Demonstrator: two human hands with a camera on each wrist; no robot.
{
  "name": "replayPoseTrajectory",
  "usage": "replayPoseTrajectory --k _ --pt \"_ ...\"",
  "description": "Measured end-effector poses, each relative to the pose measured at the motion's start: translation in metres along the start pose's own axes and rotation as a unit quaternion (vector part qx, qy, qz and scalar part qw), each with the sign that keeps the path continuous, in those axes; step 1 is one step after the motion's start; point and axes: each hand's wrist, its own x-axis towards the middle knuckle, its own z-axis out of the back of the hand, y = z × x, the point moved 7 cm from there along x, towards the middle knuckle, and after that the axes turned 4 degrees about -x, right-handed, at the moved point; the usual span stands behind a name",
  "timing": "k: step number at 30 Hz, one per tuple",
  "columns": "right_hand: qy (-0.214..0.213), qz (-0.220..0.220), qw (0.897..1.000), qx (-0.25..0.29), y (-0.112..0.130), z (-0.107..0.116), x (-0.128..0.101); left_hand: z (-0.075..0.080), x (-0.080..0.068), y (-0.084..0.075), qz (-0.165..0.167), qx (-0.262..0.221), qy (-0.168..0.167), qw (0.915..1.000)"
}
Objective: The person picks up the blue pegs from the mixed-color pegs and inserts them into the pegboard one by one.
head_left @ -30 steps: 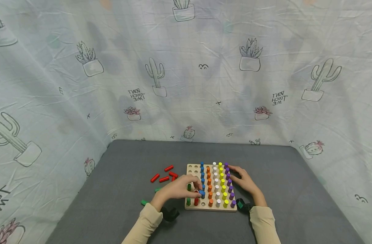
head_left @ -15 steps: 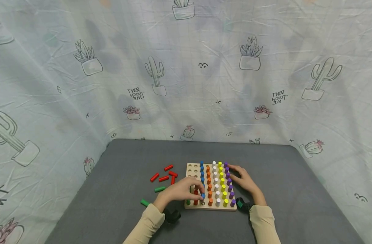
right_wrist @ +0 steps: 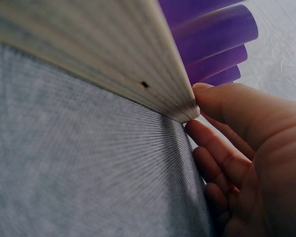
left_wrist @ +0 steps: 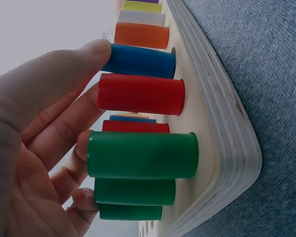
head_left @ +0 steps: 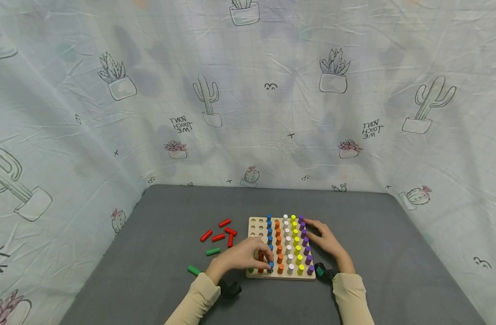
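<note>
My left hand pinches a blue peg at the front end of the blue row on the wooden pegboard. In the left wrist view the thumb lies on the peg's outer end, while its other end meets a hole. Beside it stand a red peg and a green peg. Along the board's right edge rests my right hand, thumb and fingertips touching the rim near the far corner, close to the purple pegs. Rows of orange, white and yellow pegs fill the board's right part.
Several loose red pegs lie on the grey table left of the board. Nearer the left forearm are two loose green pegs. Behind the table hangs a cactus-print curtain.
My left hand has brought the blue peg slightly toward the front and turned it upright over the front hole, then lowered it. The right hand has stayed on the board's edge.
</note>
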Motion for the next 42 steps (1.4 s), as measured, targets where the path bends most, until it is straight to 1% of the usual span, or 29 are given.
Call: replayPoseTrajectory --k 5,10,15,19,23,25,29,33,36,38,42 --pt "-0.002 0.006 1.000 -0.001 0.001 0.000 0.000 0.000 -0.001 -0.001 0.001 0.001 -0.005 1.0000" --pt "-0.003 0.002 1.000 0.000 0.001 -0.001 0.000 -0.003 -0.002 0.002 0.011 -0.006 -0.010 0.9999" --pt "-0.004 0.009 1.000 0.000 0.002 -0.001 0.000 -0.004 -0.003 0.004 0.024 0.011 -0.012 0.9996" --pt "-0.004 0.009 1.000 -0.003 0.002 -0.001 -0.002 -0.004 -0.003 0.003 0.027 0.018 -0.007 0.9994" --pt "0.001 -0.001 1.000 -0.002 -0.003 0.000 -0.001 -0.003 -0.001 0.000 0.021 0.019 -0.002 0.9996" --pt "0.004 -0.009 1.000 0.002 -0.006 0.001 0.000 -0.002 0.001 -0.001 0.013 0.019 -0.001 0.9997" --pt "0.008 -0.011 1.000 0.010 -0.007 0.003 0.001 0.000 0.002 -0.001 -0.007 0.011 -0.002 0.9999" --pt "0.016 0.015 1.000 0.016 -0.003 0.005 0.004 0.009 -0.001 0.003 -0.014 0.007 -0.025 0.9996" --pt "0.020 0.037 0.999 0.022 0.001 0.008 0.009 0.020 -0.006 0.009 -0.001 0.003 -0.047 0.9989" --pt "0.020 0.043 0.999 0.020 0.002 0.009 0.011 0.027 -0.009 0.013 0.008 0.000 -0.059 0.9983" --pt "0.040 0.043 0.998 -0.010 0.004 0.012 0.016 0.042 -0.017 0.023 0.033 0.003 -0.078 0.9964"
